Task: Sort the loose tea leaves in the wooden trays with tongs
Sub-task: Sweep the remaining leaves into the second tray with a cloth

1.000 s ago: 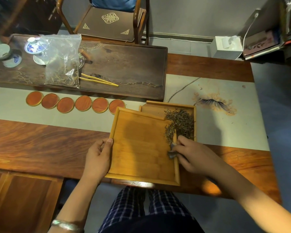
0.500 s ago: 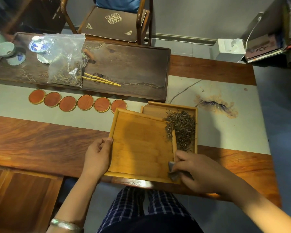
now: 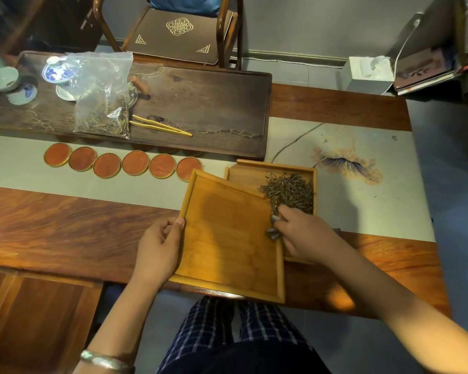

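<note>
Here the right hand (image 3: 305,233) has its grip closed around a small grey object (image 3: 273,232) whose nature I cannot tell, the fingers curled, at the right rim of the near wooden tray (image 3: 227,238) in the lower middle of the frame. The index finger reaches up into the loose tea leaves (image 3: 289,193), which lie in a heap in the far wooden tray (image 3: 254,171), just right of centre. The near tray lies partly over the far tray. The left hand (image 3: 157,252) grips the left rim of the near tray, thumb on top of the edge. A silver bracelet (image 3: 106,361) sits on the left wrist at the bottom of the frame.

The yellow tongs (image 3: 160,126) lie untouched on the dark tea tray (image 3: 214,109) in the upper left, beside a clear plastic bag (image 3: 100,98) with more leaves. Six round coasters (image 3: 135,163) stand in a row on the tabletop (image 3: 52,225), just below the dark tray.
</note>
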